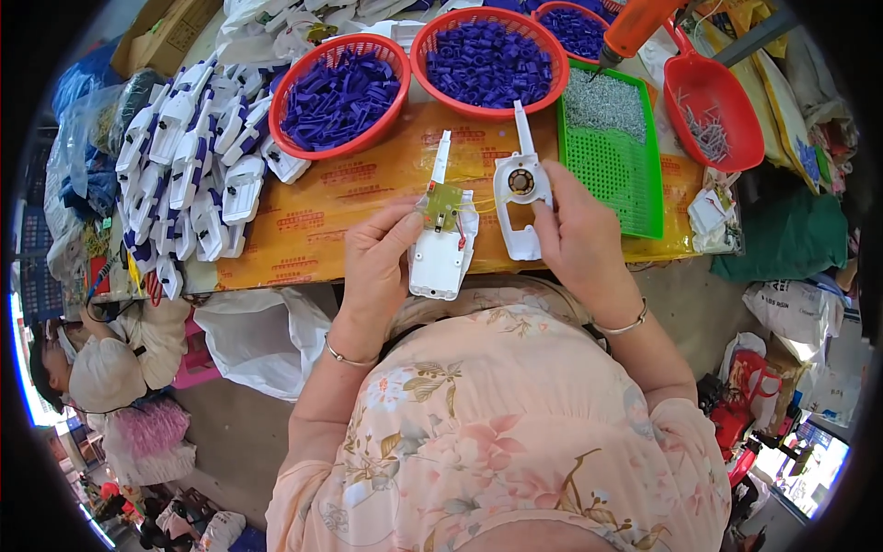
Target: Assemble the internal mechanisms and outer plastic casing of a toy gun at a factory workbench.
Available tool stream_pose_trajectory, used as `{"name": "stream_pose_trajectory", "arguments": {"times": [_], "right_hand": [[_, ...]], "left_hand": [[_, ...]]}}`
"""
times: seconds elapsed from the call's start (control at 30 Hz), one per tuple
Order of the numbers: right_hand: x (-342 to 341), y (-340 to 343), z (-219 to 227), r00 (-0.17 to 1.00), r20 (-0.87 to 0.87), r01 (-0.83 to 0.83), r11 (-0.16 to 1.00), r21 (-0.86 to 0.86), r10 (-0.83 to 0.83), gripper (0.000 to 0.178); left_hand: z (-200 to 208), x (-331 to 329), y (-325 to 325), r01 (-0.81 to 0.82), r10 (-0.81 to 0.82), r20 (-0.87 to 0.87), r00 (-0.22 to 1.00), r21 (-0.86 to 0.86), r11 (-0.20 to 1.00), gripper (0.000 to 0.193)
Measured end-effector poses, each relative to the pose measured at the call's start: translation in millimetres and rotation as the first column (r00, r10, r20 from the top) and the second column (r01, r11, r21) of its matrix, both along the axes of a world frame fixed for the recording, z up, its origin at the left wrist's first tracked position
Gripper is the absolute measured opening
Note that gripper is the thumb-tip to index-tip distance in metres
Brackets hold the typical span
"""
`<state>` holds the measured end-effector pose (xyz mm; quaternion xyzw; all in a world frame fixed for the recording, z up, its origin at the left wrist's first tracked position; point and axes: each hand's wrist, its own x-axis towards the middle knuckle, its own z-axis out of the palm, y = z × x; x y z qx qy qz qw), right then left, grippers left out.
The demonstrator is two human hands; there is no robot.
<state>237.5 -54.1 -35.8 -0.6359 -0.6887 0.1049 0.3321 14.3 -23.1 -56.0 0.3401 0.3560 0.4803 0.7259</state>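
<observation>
My left hand [375,253] is closed on a white plastic housing half [436,265] with a narrow arm pointing away from me. Its thumb rests by a green circuit board [445,202] lying over the housing. In my right hand [587,225] is the matching white housing half [522,245], its inner side up, with a round speaker [521,181] set in it. Thin yellow wires [482,203] run across the gap between the two halves. Both pieces are held apart, above the table's near edge.
Red baskets [401,101] of purple plastic parts stand at the back of the table [359,198]. White-and-purple assembled units [189,170] pile up at left. A green tray [656,184] of screws, a red scoop [682,78] and an orange power screwdriver [635,26] are at right.
</observation>
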Motion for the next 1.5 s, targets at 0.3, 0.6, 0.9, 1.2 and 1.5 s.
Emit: {"name": "stream_pose_trajectory", "arguments": {"times": [0.3,0.6,0.9,1.2,1.5], "right_hand": [[-19.1,15.8,20.7,0.948,-0.07,-0.292,0.936,0.199,0.311,0.034],[-17.4,34.5,-1.8,0.843,-0.164,-0.465,0.847,0.257,0.513,0.015],[-15.8,29.8,-6.8,0.896,-0.307,-0.229,0.926,0.3,0.321,0.01],[-21.1,29.1,-11.5,0.88,-0.326,-0.26,0.924,0.279,0.346,0.009],[-20.9,25.5,-10.2,0.899,-0.248,-0.289,0.915,0.281,0.36,0.012]], "left_hand": [[4.1,2.2,-0.1,0.193,-0.172,-0.151,0.973,0.134,0.972,0.014],[3.8,4.8,-3.1,0.161,-0.159,-0.096,0.983,0.015,0.987,0.033],[1.1,9.5,-0.9,0.239,-0.247,-0.064,0.967,-0.112,0.965,0.041],[2.4,27.5,-8.6,0.244,-0.255,-0.077,0.964,-0.134,0.961,0.035],[6.5,34.2,-9.2,0.271,-0.282,-0.338,0.898,-0.08,0.959,0.025]]}}
